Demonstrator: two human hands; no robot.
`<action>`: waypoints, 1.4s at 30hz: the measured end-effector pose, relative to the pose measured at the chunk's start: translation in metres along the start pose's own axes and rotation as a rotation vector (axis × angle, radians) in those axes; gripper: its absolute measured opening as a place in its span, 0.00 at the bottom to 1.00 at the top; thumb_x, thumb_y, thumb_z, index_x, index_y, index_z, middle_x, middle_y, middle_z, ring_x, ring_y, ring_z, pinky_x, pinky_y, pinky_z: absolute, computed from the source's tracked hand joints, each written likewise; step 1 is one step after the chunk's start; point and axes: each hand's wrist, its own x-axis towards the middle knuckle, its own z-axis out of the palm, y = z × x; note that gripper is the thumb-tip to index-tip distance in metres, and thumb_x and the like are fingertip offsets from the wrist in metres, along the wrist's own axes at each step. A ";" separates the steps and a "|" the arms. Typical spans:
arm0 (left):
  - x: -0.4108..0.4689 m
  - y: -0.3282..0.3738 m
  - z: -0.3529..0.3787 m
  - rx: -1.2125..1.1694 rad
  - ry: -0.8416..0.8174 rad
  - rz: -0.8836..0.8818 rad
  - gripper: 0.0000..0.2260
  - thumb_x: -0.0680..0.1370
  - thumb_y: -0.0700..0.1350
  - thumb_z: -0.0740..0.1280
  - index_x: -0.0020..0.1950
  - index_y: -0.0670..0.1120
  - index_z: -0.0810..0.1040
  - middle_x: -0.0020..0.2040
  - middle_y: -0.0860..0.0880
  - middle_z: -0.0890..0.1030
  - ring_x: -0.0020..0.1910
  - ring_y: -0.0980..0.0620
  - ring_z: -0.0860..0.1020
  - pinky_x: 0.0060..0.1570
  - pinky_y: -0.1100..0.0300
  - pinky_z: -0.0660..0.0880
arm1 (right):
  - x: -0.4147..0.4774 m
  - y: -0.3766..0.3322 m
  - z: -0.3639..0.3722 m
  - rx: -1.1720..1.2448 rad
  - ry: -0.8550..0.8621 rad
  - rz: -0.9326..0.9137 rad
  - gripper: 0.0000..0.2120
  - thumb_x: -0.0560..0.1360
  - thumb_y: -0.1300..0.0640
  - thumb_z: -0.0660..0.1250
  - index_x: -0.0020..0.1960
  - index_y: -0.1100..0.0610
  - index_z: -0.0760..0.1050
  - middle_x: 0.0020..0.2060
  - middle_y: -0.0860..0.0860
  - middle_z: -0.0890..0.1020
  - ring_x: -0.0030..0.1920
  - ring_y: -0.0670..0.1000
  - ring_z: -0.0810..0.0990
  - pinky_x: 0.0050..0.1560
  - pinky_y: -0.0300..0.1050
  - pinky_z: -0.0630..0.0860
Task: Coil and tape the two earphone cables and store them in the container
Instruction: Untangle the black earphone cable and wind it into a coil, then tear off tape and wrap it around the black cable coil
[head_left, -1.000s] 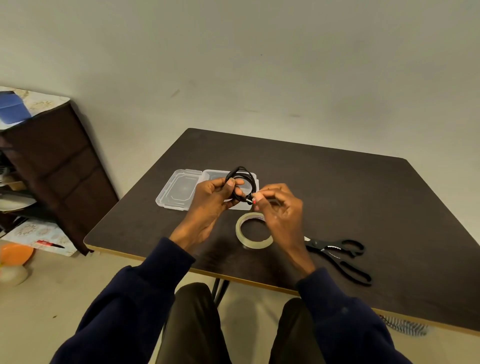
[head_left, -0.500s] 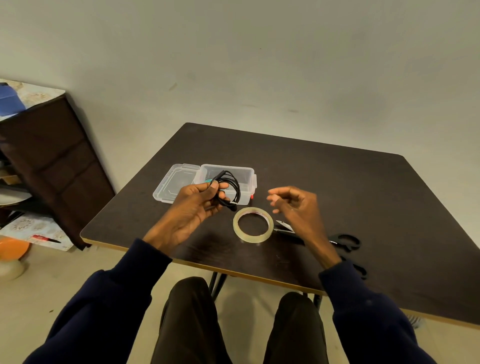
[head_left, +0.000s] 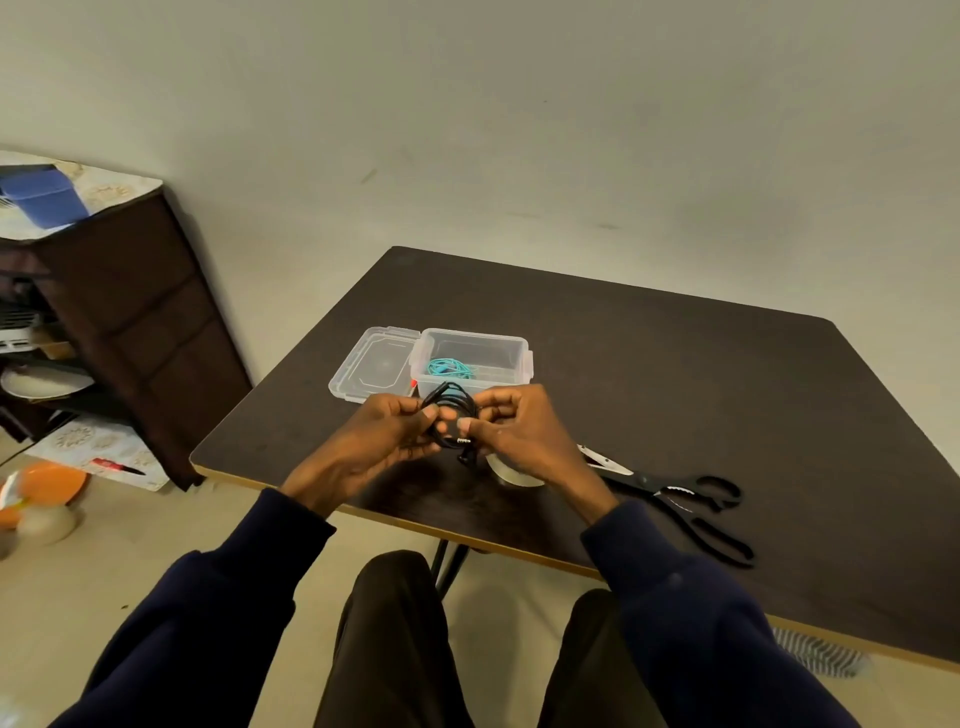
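Both hands (head_left: 384, 431) (head_left: 519, 431) pinching black earphone coil (head_left: 451, 415), tape roll (head_left: 511, 470) half-hidden, scissors (head_left: 675, 493) beside

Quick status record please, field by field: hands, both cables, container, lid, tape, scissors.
left hand: pinching black cable coil
right hand: pinching same coil
black cable: coiled, held above table, plug hanging down
teal cable: inside container
container: open, on table
lid: off, left of container
tape roll: on table, mostly hidden under right hand
scissors: on table, right of hands
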 end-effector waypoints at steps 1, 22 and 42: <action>-0.001 -0.002 -0.003 0.046 0.014 -0.007 0.07 0.81 0.38 0.64 0.55 0.41 0.81 0.48 0.45 0.86 0.47 0.51 0.84 0.44 0.61 0.81 | 0.001 0.001 0.005 -0.058 -0.014 0.006 0.15 0.73 0.58 0.77 0.58 0.58 0.82 0.44 0.53 0.86 0.44 0.54 0.86 0.44 0.52 0.85; 0.017 -0.017 -0.009 0.702 0.119 0.161 0.05 0.79 0.40 0.69 0.54 0.46 0.82 0.47 0.51 0.81 0.46 0.58 0.78 0.40 0.67 0.71 | 0.016 -0.006 0.010 -0.653 -0.208 0.106 0.17 0.76 0.55 0.73 0.64 0.54 0.79 0.38 0.47 0.82 0.37 0.44 0.80 0.40 0.37 0.78; 0.026 -0.045 0.020 0.810 0.146 0.639 0.10 0.73 0.45 0.75 0.53 0.54 0.83 0.56 0.56 0.77 0.59 0.57 0.73 0.59 0.63 0.71 | -0.019 0.014 -0.039 -0.546 0.084 -0.143 0.11 0.75 0.60 0.74 0.57 0.55 0.84 0.44 0.43 0.83 0.42 0.37 0.80 0.44 0.26 0.75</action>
